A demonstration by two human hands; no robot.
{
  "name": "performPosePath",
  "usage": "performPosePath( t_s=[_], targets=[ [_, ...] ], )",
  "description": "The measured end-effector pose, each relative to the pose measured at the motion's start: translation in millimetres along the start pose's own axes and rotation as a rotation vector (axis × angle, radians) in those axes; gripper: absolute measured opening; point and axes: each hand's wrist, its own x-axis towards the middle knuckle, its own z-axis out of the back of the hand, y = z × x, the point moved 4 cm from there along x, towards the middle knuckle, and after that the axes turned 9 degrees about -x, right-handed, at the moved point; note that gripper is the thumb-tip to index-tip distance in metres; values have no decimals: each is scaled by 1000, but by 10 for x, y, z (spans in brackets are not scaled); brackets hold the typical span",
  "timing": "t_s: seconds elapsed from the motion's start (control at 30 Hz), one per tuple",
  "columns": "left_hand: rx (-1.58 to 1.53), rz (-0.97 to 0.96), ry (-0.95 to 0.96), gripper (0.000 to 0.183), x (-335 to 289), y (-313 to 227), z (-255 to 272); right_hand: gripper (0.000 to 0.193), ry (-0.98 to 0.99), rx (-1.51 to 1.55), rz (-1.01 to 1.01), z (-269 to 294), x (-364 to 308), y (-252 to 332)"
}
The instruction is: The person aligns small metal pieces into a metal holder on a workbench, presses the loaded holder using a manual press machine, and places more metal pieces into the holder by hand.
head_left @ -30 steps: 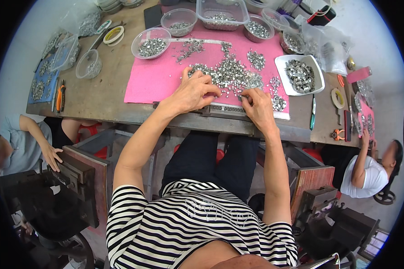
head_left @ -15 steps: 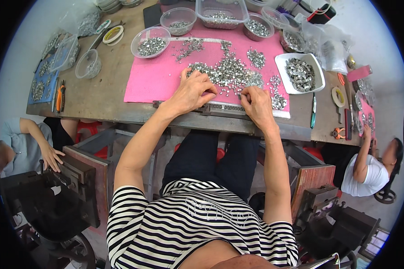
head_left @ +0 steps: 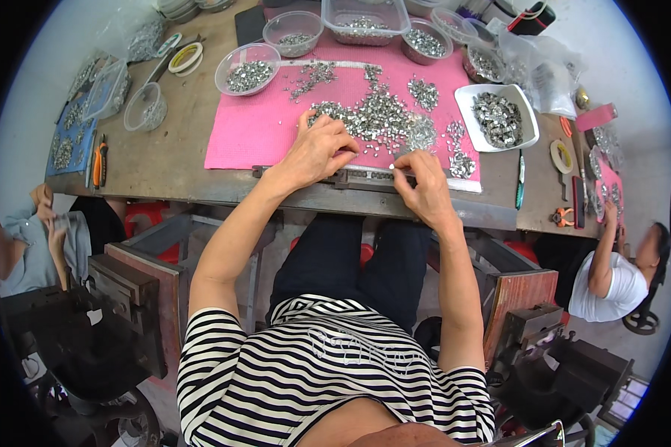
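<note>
Small shiny metal pieces [head_left: 380, 115] lie heaped on a pink mat [head_left: 238, 134] just beyond my hands. A long dark metal bar with a row of slots [head_left: 361, 176] runs along the table's front edge. My right hand [head_left: 426, 190] is above its right part, thumb and forefinger pinched on a small metal piece [head_left: 392, 167]. Near the bar's middle, my left hand [head_left: 317, 153] has its thumb and forefinger pressed together at the near side of the heap. Whatever may be between those fingertips is too small to make out.
Clear plastic bowls [head_left: 247, 71] and a white square dish [head_left: 497, 119] hold more metal pieces. Orange-handled pliers [head_left: 100, 162] and tape rolls [head_left: 186, 59] lie left; a green-handled tool [head_left: 521, 180] lies right. Co-workers [head_left: 611, 279] sit on both sides.
My right hand has shifted slightly left and lifted its fingers, and a small metal piece now shows at its fingertips. My left hand stays nearly still. The left co-worker's hands have risen.
</note>
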Motion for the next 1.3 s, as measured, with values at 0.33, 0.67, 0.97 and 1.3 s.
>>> performPosePath(
  t_s=[0.33,0.67,0.97,1.3],
  targets=[
    [50,-5,5,8,19,-8,-4,17,63,-105,127,-79,-61,157],
    [142,-99,57,7,90,-47,8,13,52,52,-14,-96,69,52],
    [39,-101,-45,10,31,-210,-73,8,97,-17,-43,-339,259,-37],
    [36,-115,-145,15,-97,-404,-281,5,11,21,-66,-35,-108,47]
  ],
)
